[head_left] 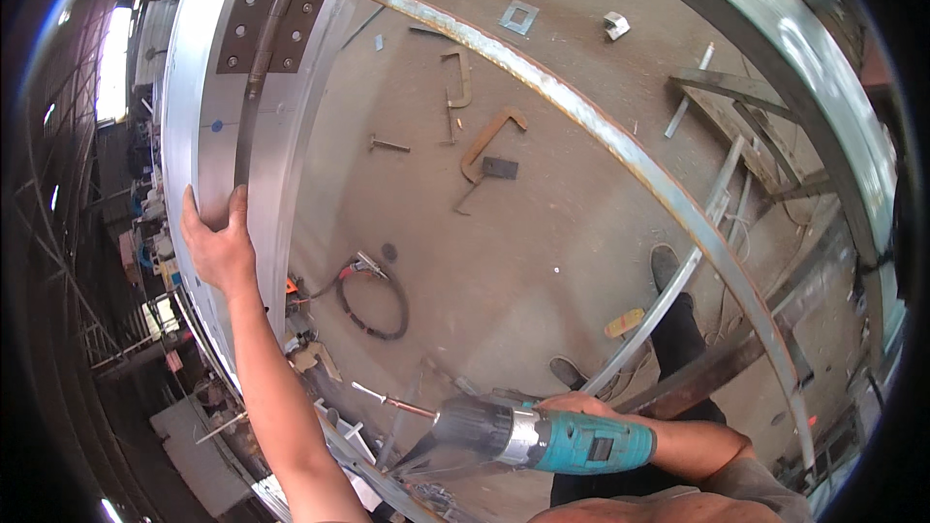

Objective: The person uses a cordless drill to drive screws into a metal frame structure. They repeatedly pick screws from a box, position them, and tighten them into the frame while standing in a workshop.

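Observation:
My left hand lies against a pale metal beam on the left, its thumb and fingers spread around the dark gap running down it. Above that hand, a brown hinge with several screw holes spans the gap; some holes have screws in them and others look bare. My right hand is wrapped around a teal and black power drill low in the view, most of its grip hidden. From the drill's nose a long bit points left toward the beam, without touching it.
C-clamps and a bolt lie on the concrete floor. A coiled dark hose rests near the beam. One curved metal strip crosses the space, and metal frames stand at right. My shoe is beside a yellow object.

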A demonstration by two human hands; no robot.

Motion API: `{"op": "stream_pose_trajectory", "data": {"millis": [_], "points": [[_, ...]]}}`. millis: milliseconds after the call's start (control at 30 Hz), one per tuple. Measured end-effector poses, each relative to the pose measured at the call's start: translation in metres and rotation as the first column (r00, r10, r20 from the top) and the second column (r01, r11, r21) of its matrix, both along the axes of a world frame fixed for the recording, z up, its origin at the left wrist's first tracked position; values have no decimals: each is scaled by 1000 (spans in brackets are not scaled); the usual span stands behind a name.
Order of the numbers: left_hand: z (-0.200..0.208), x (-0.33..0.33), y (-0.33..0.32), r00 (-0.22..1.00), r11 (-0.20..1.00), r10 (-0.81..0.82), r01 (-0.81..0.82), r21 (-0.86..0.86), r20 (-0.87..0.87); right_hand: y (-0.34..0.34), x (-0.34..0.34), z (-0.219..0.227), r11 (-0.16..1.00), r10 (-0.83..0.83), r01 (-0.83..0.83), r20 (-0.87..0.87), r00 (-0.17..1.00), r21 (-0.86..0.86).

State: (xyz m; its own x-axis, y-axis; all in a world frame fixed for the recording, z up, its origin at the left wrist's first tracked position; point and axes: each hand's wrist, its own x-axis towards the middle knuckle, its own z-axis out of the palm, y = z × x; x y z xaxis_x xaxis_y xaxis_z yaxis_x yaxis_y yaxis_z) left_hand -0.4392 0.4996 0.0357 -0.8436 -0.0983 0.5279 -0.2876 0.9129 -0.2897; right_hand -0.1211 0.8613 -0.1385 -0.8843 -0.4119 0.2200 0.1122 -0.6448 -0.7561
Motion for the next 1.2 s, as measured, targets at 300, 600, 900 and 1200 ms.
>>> {"op": "stream_pose_trajectory", "data": {"millis": [300, 600, 900, 1200], "points": [[-6, 0, -6, 992, 994, -100, 97, -47, -83, -6, 18, -4, 958, 205, -130, 297, 933, -254], [5, 11, -12, 975, 972, -210, 201, 120, 74, 34, -36, 82, 761, 404, -271, -105, 909, 590], [5, 317, -10, 988, 326, 128, 34, 945, -80, -51, 29, 192, 793, 417, -469, 215, 883, 389], [38, 618, -2, 930, -652, 338, 340, 678, -142, -204, 135, 206, 449, 652, -535, 147, 744, 716]]}}
